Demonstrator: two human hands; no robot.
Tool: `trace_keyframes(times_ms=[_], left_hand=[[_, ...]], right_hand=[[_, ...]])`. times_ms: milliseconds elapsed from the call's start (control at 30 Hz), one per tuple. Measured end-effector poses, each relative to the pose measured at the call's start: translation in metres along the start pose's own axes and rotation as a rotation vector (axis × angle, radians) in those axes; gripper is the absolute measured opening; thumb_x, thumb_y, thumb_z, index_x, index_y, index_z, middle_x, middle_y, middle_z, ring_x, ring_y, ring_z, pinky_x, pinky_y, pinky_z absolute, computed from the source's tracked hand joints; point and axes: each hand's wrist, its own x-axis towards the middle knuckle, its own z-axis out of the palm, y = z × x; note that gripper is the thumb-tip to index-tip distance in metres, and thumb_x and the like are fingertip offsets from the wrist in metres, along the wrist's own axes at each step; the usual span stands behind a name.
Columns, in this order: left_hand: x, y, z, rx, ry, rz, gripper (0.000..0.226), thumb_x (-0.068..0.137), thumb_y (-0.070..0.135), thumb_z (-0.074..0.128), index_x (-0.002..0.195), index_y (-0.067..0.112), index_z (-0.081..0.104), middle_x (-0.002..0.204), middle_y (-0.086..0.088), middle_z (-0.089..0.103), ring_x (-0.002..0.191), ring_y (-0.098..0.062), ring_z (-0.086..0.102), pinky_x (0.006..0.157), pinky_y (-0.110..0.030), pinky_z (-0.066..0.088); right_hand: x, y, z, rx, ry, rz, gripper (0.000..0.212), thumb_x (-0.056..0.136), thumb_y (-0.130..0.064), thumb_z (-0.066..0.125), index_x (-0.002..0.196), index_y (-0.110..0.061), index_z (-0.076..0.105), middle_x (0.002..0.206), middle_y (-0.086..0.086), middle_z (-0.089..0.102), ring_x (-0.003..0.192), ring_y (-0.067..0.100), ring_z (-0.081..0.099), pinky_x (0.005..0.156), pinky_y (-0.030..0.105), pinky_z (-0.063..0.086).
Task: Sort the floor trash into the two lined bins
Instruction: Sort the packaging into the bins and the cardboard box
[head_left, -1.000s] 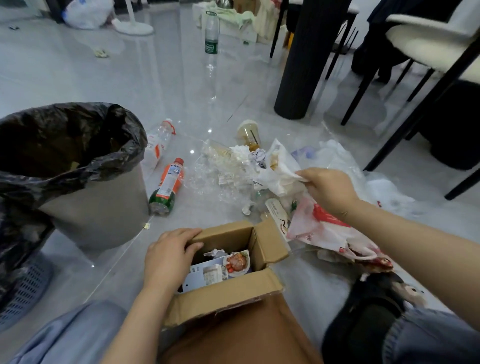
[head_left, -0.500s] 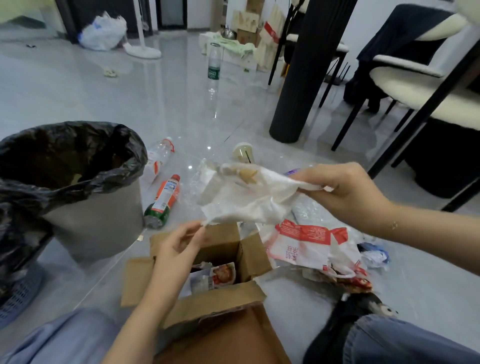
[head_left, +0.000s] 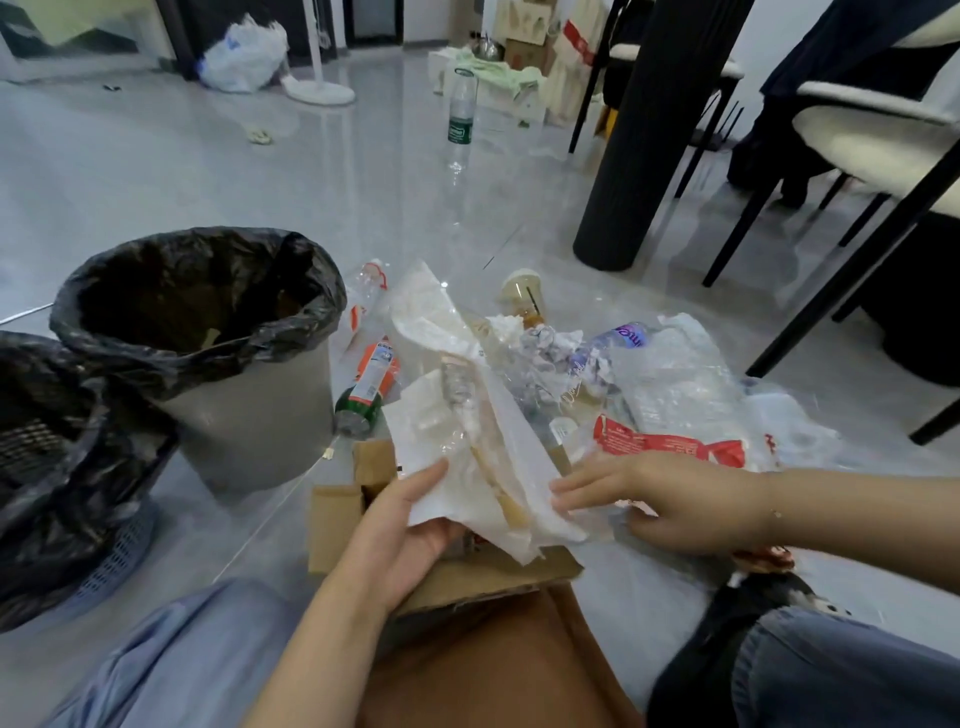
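Note:
My left hand (head_left: 402, 525) grips the lower edge of a white crumpled paper wrapper (head_left: 457, 431) held up over an open cardboard box (head_left: 337, 519). My right hand (head_left: 660, 499) is beside the wrapper's right edge with its fingers stretched toward it, touching it. A grey bin with a black liner (head_left: 208, 332) stands to the left, and a second black-lined basket bin (head_left: 57, 467) sits at the far left. A trash pile lies beyond the box: an orange-labelled bottle (head_left: 369, 379), a clear bottle (head_left: 366, 291), a drink cup (head_left: 524, 296), crumpled tissue and a red-and-white plastic bag (head_left: 670, 441).
A black round table leg (head_left: 639, 135) and black chair legs (head_left: 831, 291) stand to the right. An upright clear bottle (head_left: 461, 111) is farther back on the glossy grey floor. A white bag (head_left: 244, 54) and boxes line the far wall. My knees fill the foreground.
The right hand lifted the white wrapper off the pile and brought it over the box. The left hand left the box flap and took hold of the wrapper; the right hand loosened its hold.

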Motion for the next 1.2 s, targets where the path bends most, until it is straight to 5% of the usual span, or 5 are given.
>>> trace_keyframes(times_ms=[100,300,633,1000,1200], left_hand=[[0.002,-0.007,0.003,0.277,0.055,0.108,0.039,0.095,0.006,0.051,0.133,0.016,0.053,0.119,-0.005,0.069,0.109,-0.023,0.066,0.090,-0.043,0.054],[-0.007,-0.015,0.014,0.609,0.021,0.265,0.039,0.098,0.012,0.052,0.134,0.026,0.050,0.121,0.004,0.068,0.111,-0.017,0.065,0.098,-0.044,0.050],[-0.006,-0.014,0.012,0.625,-0.008,0.272,0.041,0.097,0.006,0.050,0.134,0.024,0.049,0.123,0.002,0.067,0.111,-0.017,0.065,0.093,-0.039,0.054],[0.004,-0.005,0.002,0.213,-0.129,0.000,0.073,0.082,0.071,0.037,0.136,0.025,0.054,0.135,-0.009,0.058,0.127,-0.033,0.052,0.108,-0.056,0.035],[0.003,-0.002,0.002,0.250,-0.099,-0.033,0.033,0.095,0.031,0.046,0.116,0.017,0.067,0.115,-0.010,0.069,0.099,-0.025,0.067,0.086,-0.044,0.049]], right_hand=[[-0.006,0.000,-0.018,0.325,-0.151,0.243,0.062,0.087,-0.023,0.059,0.137,-0.047,0.034,0.143,-0.028,0.033,0.122,-0.019,0.031,0.095,-0.005,0.023],[0.028,-0.017,-0.025,0.913,0.076,0.442,0.106,0.063,-0.063,0.075,0.144,-0.053,0.006,0.150,-0.015,0.028,0.126,0.009,0.041,0.098,0.032,0.043],[0.057,-0.009,-0.004,0.953,0.271,0.521,0.023,0.093,-0.004,0.054,0.101,-0.025,0.055,0.104,-0.002,0.067,0.080,0.005,0.064,0.068,0.018,0.056],[0.044,0.006,-0.001,1.325,0.110,0.541,0.032,0.090,0.006,0.054,0.119,-0.007,0.057,0.117,0.012,0.068,0.095,0.022,0.067,0.078,0.032,0.058],[0.039,0.014,0.001,1.366,0.071,0.535,0.035,0.090,0.005,0.054,0.124,-0.004,0.054,0.120,0.015,0.066,0.099,0.025,0.067,0.079,0.032,0.059]])
